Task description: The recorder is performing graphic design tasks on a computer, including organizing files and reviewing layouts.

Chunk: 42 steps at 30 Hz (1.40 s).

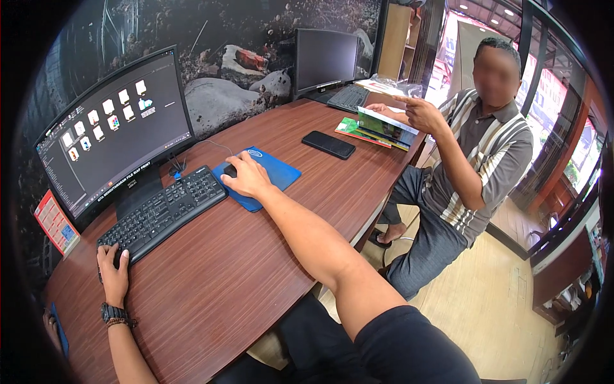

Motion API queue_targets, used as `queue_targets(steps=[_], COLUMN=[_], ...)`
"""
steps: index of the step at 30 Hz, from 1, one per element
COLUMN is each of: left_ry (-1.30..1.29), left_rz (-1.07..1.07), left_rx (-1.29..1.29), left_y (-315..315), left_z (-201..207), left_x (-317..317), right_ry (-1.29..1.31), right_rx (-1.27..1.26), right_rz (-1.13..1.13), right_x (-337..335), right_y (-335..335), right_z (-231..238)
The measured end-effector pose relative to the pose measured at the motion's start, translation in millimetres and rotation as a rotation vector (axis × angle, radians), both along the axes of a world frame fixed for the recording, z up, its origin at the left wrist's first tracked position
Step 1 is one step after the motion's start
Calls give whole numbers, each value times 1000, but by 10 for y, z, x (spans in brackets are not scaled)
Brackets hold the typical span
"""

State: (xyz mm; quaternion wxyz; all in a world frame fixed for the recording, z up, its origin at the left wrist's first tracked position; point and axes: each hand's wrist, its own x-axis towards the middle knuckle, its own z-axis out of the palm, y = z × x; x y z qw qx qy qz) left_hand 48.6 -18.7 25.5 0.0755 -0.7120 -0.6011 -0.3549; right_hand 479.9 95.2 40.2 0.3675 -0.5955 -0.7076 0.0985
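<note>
Centre frame: right hand (246, 178) cupped over a black computer mouse (229, 170) on a blue rectangular mouse pad (272, 174). Lower left: left hand (113, 274), fingers loosely together, rests at the black keyboard (161, 212). The curved monitor (115, 131) shows an open file window; work appears underway.

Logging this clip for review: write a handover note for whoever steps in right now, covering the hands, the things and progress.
Right hand: shut on the black mouse, on the blue mouse pad.
Left hand: open, fingers on the black keyboard at its near-left corner.
Curved monitor shows a file window with icons.
Black phone lies apart on the wooden desk.
Done: window open. Left: not shown.
</note>
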Motion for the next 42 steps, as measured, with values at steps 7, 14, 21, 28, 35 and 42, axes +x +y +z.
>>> queue_targets(steps=[7,14,21,28,35,42], left_ry=[4,-3,-2,4,40,14], left_rz=[6,17,23,24,-10,4], left_rx=[-4,-14,-14,-17,58,42], left_y=[-6,-13,-9,41,-73,-85], left_z=[-5,2,-14,-14,56,63], left_x=[-12,3,-7,16,-34,67], right_ry=[-6,-3,3,-8,-36,-27], right_rx=[-15,-15,-7,-7,101,19], right_rz=[0,5,13,4,17,-11], right_x=[-17,-13,-10,26,-79,15], right_y=[-7,3,1,12,53,-35], right_z=[-1,-13,-21,-13,-81,-39])
